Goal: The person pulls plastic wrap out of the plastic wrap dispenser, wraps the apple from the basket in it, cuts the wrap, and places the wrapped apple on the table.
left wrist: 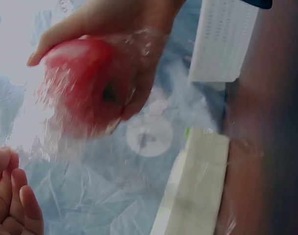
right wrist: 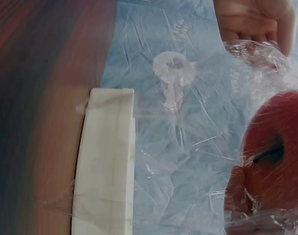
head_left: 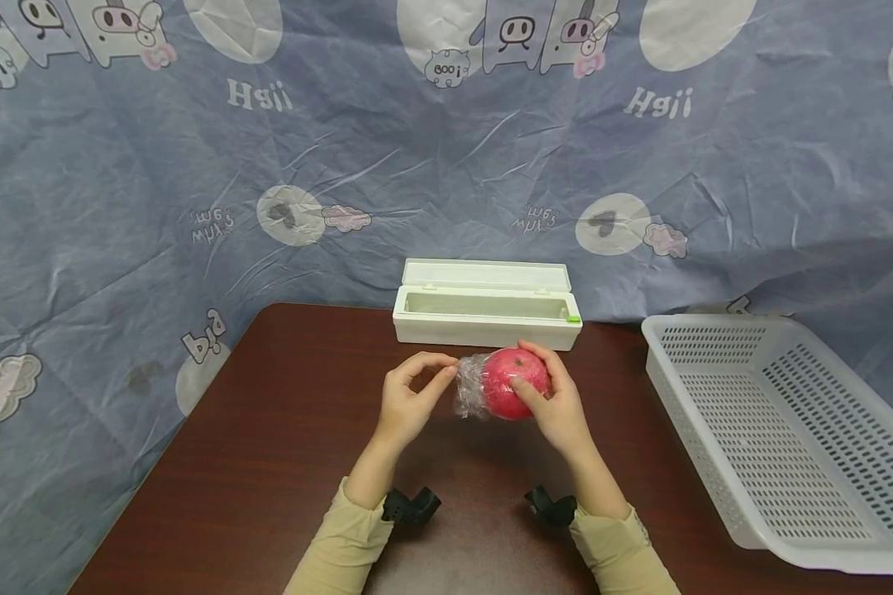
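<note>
A red apple (head_left: pixel 508 383) with cling film (head_left: pixel 471 386) about it is held above the table. My right hand (head_left: pixel 563 405) grips it from the right, thumb on the near side and fingers behind. In the right wrist view the apple (right wrist: pixel 281 152) shows its dark stem through the film. The film bunches out on the apple's left, where my left hand (head_left: pixel 408 403) pinches its edge between thumb and forefinger. The left wrist view has the left fingertips (left wrist: pixel 12 169) at the film's end, apart from the apple (left wrist: pixel 85 83).
Behind the hands stands a pale cling film box (head_left: pixel 487 332), its lid (head_left: pixel 486 273) raised at the back. A white perforated plastic basket (head_left: pixel 707 463) stands on the right of the brown table (head_left: pixel 268 463). A patterned blue-grey cloth (head_left: pixel 446 182) hangs behind.
</note>
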Action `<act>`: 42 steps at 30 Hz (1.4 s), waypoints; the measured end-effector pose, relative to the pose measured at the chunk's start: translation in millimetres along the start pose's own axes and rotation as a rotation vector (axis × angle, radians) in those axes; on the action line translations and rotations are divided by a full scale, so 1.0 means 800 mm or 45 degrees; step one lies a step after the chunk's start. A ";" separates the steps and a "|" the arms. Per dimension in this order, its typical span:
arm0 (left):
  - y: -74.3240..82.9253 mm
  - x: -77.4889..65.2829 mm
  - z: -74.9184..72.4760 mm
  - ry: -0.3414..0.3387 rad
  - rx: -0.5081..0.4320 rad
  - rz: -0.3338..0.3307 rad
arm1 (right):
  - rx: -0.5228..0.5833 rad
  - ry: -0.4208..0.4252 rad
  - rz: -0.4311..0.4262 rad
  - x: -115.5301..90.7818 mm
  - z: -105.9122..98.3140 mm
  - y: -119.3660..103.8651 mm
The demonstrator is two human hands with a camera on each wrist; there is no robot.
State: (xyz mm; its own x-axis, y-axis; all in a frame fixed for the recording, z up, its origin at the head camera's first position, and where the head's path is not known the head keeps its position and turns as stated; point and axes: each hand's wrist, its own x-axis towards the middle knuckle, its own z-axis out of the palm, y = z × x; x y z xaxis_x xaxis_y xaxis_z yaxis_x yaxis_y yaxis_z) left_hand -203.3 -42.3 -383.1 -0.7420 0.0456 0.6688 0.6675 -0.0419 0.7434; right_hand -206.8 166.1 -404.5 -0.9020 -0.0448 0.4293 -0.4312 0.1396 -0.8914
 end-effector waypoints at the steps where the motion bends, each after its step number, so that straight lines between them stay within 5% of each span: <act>1: 0.000 0.001 -0.002 0.012 -0.012 -0.004 | 0.020 0.015 -0.002 0.000 -0.002 0.000; 14: -0.020 0.002 -0.020 0.031 -0.001 -0.021 | 0.137 -0.002 -0.042 0.003 -0.018 -0.006; 23: 0.004 0.006 -0.017 0.115 -0.027 -0.073 | 0.042 0.019 -0.020 0.003 -0.019 -0.006; 35: 0.025 0.001 0.007 0.032 0.184 0.109 | -0.045 -0.025 0.007 0.001 -0.008 -0.005; 42: 0.033 -0.003 0.017 -0.007 0.194 0.126 | -0.068 -0.071 0.018 -0.006 0.008 -0.041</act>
State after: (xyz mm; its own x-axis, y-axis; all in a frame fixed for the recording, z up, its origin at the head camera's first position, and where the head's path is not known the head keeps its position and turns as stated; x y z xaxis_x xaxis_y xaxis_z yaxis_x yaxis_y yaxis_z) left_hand -183.3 -30.0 -365.0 -0.6720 0.0540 0.7386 0.7393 0.1051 0.6651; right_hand -188.5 155.2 -378.4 -0.9084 -0.0975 0.4066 -0.4181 0.1933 -0.8876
